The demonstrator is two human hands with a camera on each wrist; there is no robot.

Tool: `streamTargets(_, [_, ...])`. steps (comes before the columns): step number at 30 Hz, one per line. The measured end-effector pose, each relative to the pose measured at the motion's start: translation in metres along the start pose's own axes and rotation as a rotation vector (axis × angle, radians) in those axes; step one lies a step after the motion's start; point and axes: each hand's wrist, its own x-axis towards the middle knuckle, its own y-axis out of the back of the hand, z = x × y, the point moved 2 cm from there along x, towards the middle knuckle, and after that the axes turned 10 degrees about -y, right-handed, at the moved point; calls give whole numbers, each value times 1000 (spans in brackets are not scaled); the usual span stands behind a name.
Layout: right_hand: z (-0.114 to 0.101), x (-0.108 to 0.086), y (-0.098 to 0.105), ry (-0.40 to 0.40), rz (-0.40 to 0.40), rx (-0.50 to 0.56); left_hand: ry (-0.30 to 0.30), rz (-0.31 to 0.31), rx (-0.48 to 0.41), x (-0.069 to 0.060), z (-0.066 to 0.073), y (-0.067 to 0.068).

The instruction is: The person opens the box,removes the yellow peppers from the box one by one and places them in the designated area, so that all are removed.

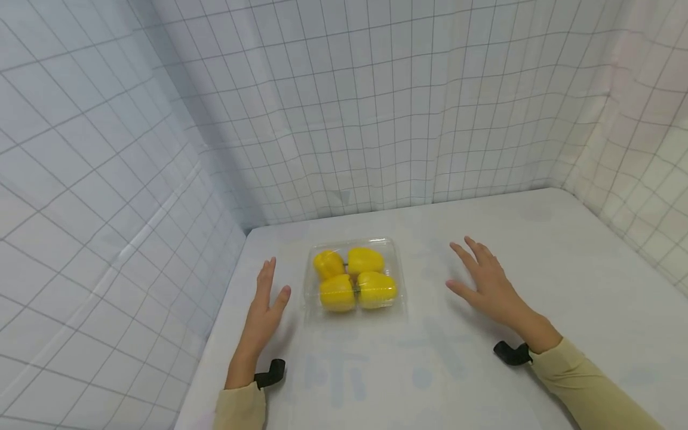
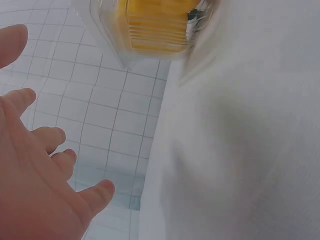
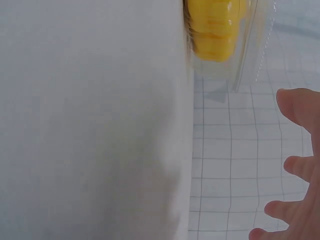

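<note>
Left hand (image 1: 262, 313) and right hand (image 1: 491, 292) spread wide, head view alone showing four peppers (image 1: 377, 290).

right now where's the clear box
In the head view, the clear box sits on the white table between the left hand and right hand, nearer the left.

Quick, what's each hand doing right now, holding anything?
Left hand: open, holding nothing, left of the clear container.
Right hand: open, holding nothing, right of it.

White table (image 1: 430, 382), faintly blue-marked — on it one clear, apparently lidded container (image 1: 352, 318) of four yellow peppers (image 1: 377, 291).
</note>
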Motion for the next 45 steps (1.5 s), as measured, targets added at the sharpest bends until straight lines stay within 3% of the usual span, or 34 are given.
streamTargets(8, [-20,-1,-12,19,-56,46,-16,-22,-49,1,5,-7])
streamTargets(13, [-32,-5,-17,18,-113,47,-24,-64,-104,2,10,-18])
streamTargets(21, [-52,-10,-25,19,-216,100,-9,-128,-93,4,17,-37])
streamTargets(32, [-79,1,-47,82,-269,158,20,-182,-61,-1,17,-43])
streamTargets(38, [-91,7,-55,106,-267,172,-1,-192,-63,2,18,-46])
streamTargets(45, [-94,12,-70,78,-306,218,-14,-162,-114,1,21,-52])
